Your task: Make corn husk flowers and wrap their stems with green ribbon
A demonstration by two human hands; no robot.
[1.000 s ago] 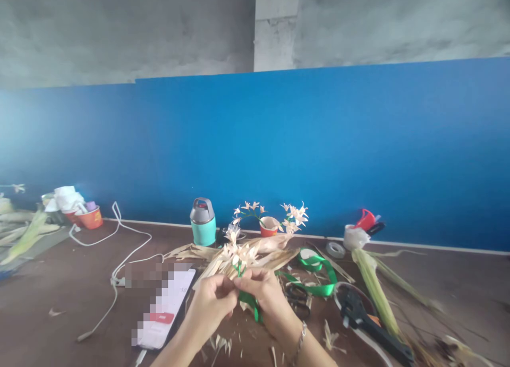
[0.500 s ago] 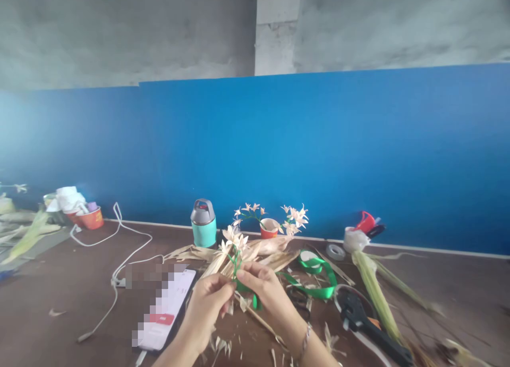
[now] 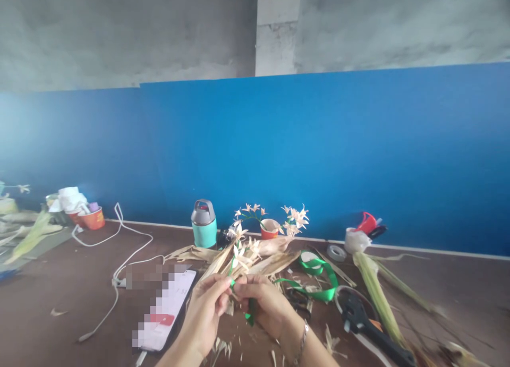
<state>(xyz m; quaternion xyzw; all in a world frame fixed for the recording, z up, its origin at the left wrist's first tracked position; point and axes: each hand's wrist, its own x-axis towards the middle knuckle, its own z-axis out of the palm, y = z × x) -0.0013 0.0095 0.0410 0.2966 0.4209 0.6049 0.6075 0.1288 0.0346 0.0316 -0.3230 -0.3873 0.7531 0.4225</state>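
Two bare hands are working together above a brown counter (image 3: 79, 298). The left hand (image 3: 210, 307) is pinching the green stem of one pale flower sprig (image 3: 239, 256) between thumb and fingers; the right hand (image 3: 266, 306) is closing its fingers just beside it, pinching one green strip (image 3: 249, 312). The sprig is standing nearly upright above the fingers, before a pile of dried husks (image 3: 279, 263).

Two more flower sprays (image 3: 297, 218) are flanking one orange cup (image 3: 270, 229) near the back edge, where a blue partition (image 3: 255, 144) is rising behind the counter. To the left, brown surface is stretching between one phone (image 3: 171, 308) and one white cable (image 3: 85, 337); the phone is lying close to the left forearm.

The right side is offering tighter room: one looped green ribbon (image 3: 329, 291) and one black-handled tool (image 3: 376, 327) are lying near the right arm, with one long green husk (image 3: 372, 287) beyond. One teal bottle (image 3: 204, 231) and one tape roll (image 3: 337, 253) are sitting farther back.
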